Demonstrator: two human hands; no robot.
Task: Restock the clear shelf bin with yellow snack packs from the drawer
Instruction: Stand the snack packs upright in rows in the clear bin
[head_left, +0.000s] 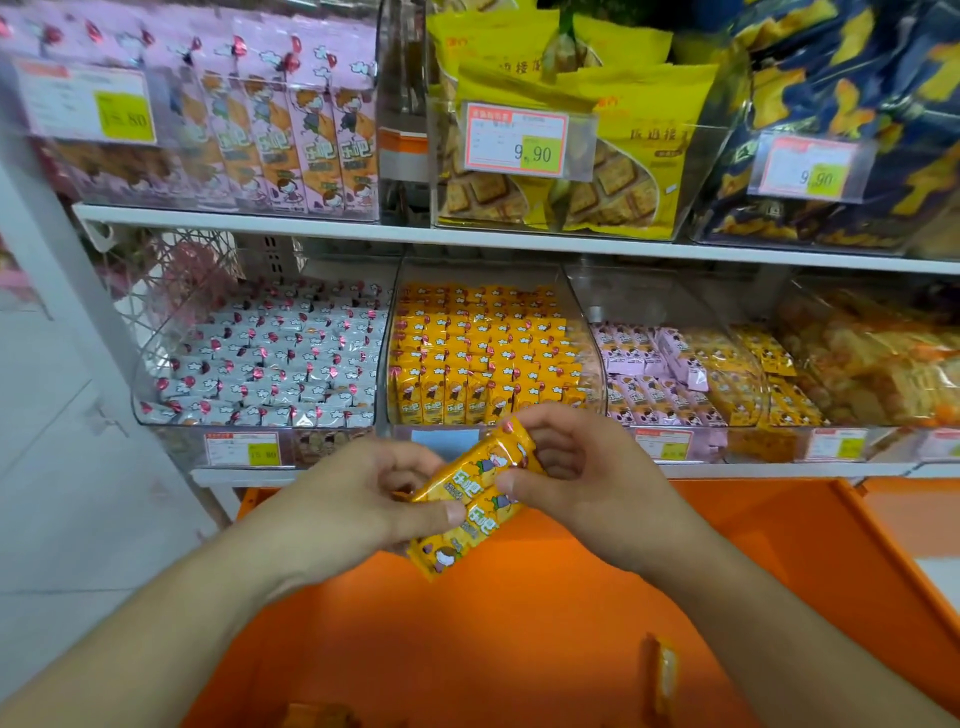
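Now you hold two yellow snack packs (470, 499) in the middle of the frame, your left hand (358, 499) and right hand (576, 462) both pinching them above the orange drawer (727, 561). I think you should next lift them up into the clear shelf bin (589, 332) just above, which looks nearly full, and tuck them in the front row.

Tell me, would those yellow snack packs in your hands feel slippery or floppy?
Probably slippery: the yellow snack packs have glossy, shiny wrappers. Likely fairly stiff, since they jut straight out past the left hand and right hand without drooping. Seemingly light, held by fingertips.
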